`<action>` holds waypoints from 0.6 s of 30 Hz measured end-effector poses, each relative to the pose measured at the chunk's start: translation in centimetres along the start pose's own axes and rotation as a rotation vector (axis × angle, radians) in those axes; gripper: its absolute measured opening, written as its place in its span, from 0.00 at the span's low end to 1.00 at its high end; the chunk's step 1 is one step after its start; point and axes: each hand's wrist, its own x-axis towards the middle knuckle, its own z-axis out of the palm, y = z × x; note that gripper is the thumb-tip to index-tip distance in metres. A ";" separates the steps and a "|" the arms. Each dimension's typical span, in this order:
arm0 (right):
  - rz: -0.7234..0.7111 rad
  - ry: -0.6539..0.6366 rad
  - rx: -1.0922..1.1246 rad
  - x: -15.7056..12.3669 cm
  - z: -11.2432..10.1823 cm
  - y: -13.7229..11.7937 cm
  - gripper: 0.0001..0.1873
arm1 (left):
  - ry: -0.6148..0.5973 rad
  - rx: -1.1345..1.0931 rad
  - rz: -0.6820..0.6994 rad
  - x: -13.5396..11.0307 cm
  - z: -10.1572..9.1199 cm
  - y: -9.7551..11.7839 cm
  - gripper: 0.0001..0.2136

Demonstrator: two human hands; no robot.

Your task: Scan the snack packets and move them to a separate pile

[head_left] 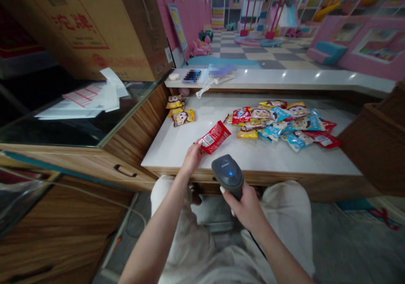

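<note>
White tabletop with a wood-grain front, seated view, indoor play space behind. Nearest: pale trousers, knees at the tabletop's front edge. Right hand: grip wrapped round the handle of a dark grey scanner, blue light lit on top, head facing away from the body; black cord runs down below the wrist. Left hand, a bit farther forward: grip pinched on the near left end of a red packet, label with barcode panel facing up. Packet is over the front-left part of the tabletop, just beyond the scanner head and apart from it; can't tell if it touches the surface.

Past that, right of centre, heaped snack packets, overlapping, in blue, yellow and red. Small group of yellow packets at the back left, well apart from the heap. Brown box-like piece at the right end.

Farther: raised white ledge with a small white case, pixelated phone-like item and white cable. Left: papers on dark glass, cardboard box behind them. Far back: pink wall, checkered floor, play equipment.
</note>
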 end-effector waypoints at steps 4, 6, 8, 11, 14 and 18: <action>0.021 -0.004 -0.013 -0.2 0.0 0.1 0.11 | 0.077 -0.011 -0.060 0.8 -0.3 -0.8 0.24; 0.033 -0.009 -0.022 -0.2 -0.2 0.0 0.13 | 0.115 -0.023 -0.087 1.0 -0.3 -0.9 0.24; 0.039 -0.014 -0.020 -0.2 -0.3 -0.1 0.14 | 0.109 -0.030 -0.079 1.0 -0.3 -0.9 0.23; 0.037 -0.015 -0.020 -0.2 -0.3 -0.1 0.13 | 0.044 -0.012 -0.034 0.4 -0.2 -0.4 0.22; 0.030 -0.004 -0.025 -0.3 -0.3 -0.1 0.12 | 0.010 -0.001 -0.008 0.0 0.0 0.0 0.21; 0.030 0.002 -0.027 -0.5 -0.6 0.3 0.11 | 0.030 -0.021 -0.003 -0.1 0.2 0.2 0.20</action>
